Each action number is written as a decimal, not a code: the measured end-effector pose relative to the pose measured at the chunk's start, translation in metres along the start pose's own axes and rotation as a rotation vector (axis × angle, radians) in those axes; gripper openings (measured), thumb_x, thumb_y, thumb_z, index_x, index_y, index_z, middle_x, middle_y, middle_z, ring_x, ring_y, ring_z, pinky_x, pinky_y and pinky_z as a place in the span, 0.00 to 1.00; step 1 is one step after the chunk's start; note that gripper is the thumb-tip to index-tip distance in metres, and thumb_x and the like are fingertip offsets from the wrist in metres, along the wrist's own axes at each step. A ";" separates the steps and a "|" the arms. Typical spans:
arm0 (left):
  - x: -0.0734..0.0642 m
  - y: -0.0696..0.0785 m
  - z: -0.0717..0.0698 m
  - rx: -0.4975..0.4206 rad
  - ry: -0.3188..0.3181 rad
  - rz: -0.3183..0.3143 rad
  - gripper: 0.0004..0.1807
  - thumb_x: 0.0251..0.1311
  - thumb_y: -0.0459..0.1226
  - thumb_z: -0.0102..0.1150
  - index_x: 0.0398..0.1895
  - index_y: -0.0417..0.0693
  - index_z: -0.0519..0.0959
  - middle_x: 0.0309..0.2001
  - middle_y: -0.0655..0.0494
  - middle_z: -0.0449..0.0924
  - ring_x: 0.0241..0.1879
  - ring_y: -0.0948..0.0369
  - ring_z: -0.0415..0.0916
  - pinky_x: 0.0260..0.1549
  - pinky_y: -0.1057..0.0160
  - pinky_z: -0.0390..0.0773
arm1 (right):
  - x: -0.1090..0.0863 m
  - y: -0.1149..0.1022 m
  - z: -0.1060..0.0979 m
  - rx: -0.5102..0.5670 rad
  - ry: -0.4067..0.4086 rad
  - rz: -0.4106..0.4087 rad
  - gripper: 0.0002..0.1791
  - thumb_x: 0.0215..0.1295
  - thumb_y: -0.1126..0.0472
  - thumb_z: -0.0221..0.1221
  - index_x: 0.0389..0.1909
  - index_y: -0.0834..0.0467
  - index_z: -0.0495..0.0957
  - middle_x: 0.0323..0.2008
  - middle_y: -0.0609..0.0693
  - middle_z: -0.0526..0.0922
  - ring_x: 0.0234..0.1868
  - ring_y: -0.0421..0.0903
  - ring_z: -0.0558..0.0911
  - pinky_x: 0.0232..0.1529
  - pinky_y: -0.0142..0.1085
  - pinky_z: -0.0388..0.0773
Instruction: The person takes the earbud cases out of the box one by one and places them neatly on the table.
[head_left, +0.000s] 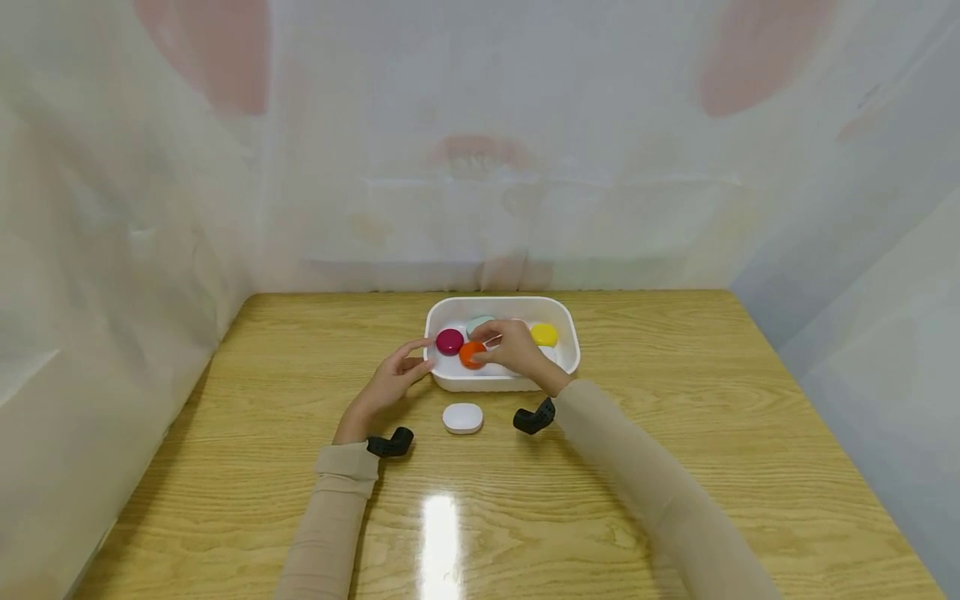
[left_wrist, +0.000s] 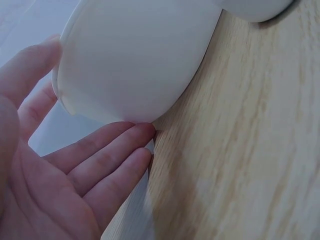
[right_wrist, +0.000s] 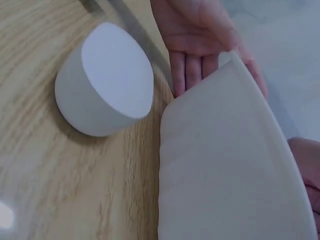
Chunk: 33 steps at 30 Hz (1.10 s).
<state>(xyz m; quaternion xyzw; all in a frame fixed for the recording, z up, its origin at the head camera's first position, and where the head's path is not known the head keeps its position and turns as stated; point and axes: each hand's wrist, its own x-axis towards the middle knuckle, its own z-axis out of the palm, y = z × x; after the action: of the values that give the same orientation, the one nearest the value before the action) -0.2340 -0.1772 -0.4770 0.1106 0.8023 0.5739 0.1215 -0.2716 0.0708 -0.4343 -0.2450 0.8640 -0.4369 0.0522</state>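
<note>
a wooden tabletop point(head_left: 750, 433), yellowish brown with fine grain, fills the lower part of the head view, and a bright streak of glare point(head_left: 441, 542) lies across it near the bottom edge. beyond its straight far edge hangs a pale back sheet point(head_left: 600, 233), creased crosswise and marked with washed-out pinkish patches — a large upper-left patch point(head_left: 213, 50), another upper-right patch point(head_left: 765, 54) and a smaller middle patch point(head_left: 480, 150). a wrinkled left sheet point(head_left: 97, 250) and a greyer right sheet point(head_left: 885, 275) close in the sides — both slanting along the table's edges.
</note>
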 end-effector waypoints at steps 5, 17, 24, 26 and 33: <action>0.002 -0.005 0.000 0.002 0.003 0.002 0.28 0.69 0.45 0.52 0.70 0.53 0.63 0.62 0.35 0.73 0.63 0.42 0.71 0.63 0.42 0.70 | 0.007 0.005 0.002 -0.047 -0.047 0.025 0.23 0.52 0.63 0.71 0.49 0.68 0.80 0.48 0.63 0.85 0.50 0.57 0.83 0.56 0.44 0.80; 0.002 -0.006 0.000 0.007 0.012 -0.001 0.28 0.69 0.45 0.53 0.70 0.54 0.63 0.62 0.35 0.73 0.64 0.42 0.71 0.63 0.42 0.70 | 0.015 0.009 0.008 -0.132 -0.110 0.072 0.26 0.50 0.64 0.72 0.52 0.66 0.80 0.51 0.60 0.84 0.51 0.55 0.82 0.57 0.42 0.79; 0.002 -0.005 0.000 0.002 0.012 0.012 0.28 0.69 0.44 0.53 0.70 0.53 0.63 0.62 0.35 0.73 0.64 0.42 0.70 0.63 0.42 0.70 | 0.017 0.014 0.009 -0.129 -0.155 0.093 0.25 0.49 0.67 0.72 0.52 0.65 0.80 0.52 0.61 0.83 0.52 0.54 0.81 0.57 0.41 0.79; 0.002 -0.005 0.000 0.010 0.014 0.005 0.28 0.69 0.45 0.53 0.70 0.54 0.63 0.63 0.35 0.73 0.64 0.42 0.70 0.63 0.43 0.71 | 0.018 0.016 0.010 -0.147 -0.166 0.088 0.26 0.49 0.67 0.72 0.52 0.64 0.80 0.52 0.61 0.83 0.52 0.55 0.81 0.58 0.41 0.79; 0.001 -0.003 0.001 0.005 0.013 -0.006 0.27 0.69 0.45 0.53 0.70 0.54 0.63 0.62 0.35 0.73 0.64 0.42 0.70 0.63 0.43 0.71 | 0.018 0.016 0.011 -0.194 -0.184 0.084 0.26 0.49 0.66 0.72 0.53 0.63 0.80 0.53 0.59 0.84 0.52 0.54 0.81 0.58 0.40 0.79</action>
<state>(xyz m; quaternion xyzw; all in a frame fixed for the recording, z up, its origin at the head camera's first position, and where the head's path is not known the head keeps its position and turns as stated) -0.2351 -0.1774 -0.4806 0.1046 0.8050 0.5721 0.1176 -0.2905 0.0621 -0.4508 -0.2518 0.9031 -0.3243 0.1256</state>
